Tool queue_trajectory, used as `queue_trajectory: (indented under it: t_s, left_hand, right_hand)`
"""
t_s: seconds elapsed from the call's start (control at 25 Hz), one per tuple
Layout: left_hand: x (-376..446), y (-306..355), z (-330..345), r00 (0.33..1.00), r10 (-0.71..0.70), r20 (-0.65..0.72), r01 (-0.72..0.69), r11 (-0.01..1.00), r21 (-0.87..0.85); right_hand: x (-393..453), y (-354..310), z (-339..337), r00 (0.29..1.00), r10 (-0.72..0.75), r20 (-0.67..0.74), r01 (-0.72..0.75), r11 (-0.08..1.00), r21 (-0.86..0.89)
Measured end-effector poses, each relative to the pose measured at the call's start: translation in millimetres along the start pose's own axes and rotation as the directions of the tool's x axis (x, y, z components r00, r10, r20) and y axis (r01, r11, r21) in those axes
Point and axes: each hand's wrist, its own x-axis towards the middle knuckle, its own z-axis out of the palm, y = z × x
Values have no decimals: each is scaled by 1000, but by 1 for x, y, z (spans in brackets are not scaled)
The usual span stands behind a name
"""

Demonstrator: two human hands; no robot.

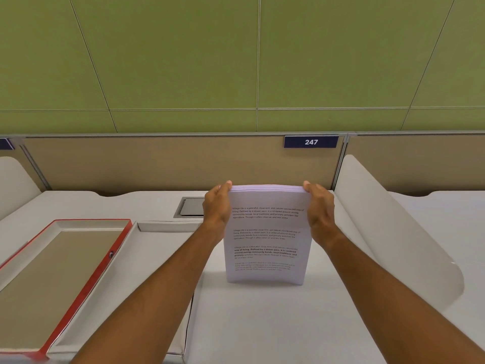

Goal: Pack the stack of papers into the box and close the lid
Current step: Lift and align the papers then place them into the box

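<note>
A stack of white printed papers [266, 237] stands upright on its lower edge on the white desk, slightly bowed. My left hand [216, 206] grips its upper left side and my right hand [319, 208] grips its upper right side. To the left lies the open box: its white base [168, 225] is mostly hidden under my left forearm. Its red-edged lid [105, 264] is folded out flat further left, brown inside facing up. The papers are outside the box, to its right.
A grey cable hatch [191, 207] is set into the desk behind my left hand. A curved white divider [393, 232] rises on the right and another [13, 179] at far left. A tan partition with the plate 247 [311, 142] closes the back.
</note>
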Motion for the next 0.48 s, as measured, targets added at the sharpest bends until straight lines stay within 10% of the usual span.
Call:
queue_trajectory:
  t_s: [0.2,0.48]
  left_hand:
    - [0,-11,-23,967,99,235,-78,992,-99]
    - [0,-47,-56,942,176,286,-292,851,436]
  right_hand:
    - [-4,21,-24,966,-71,250,40,991,128]
    - [0,71,-64,920,-9,391,79,983,-164]
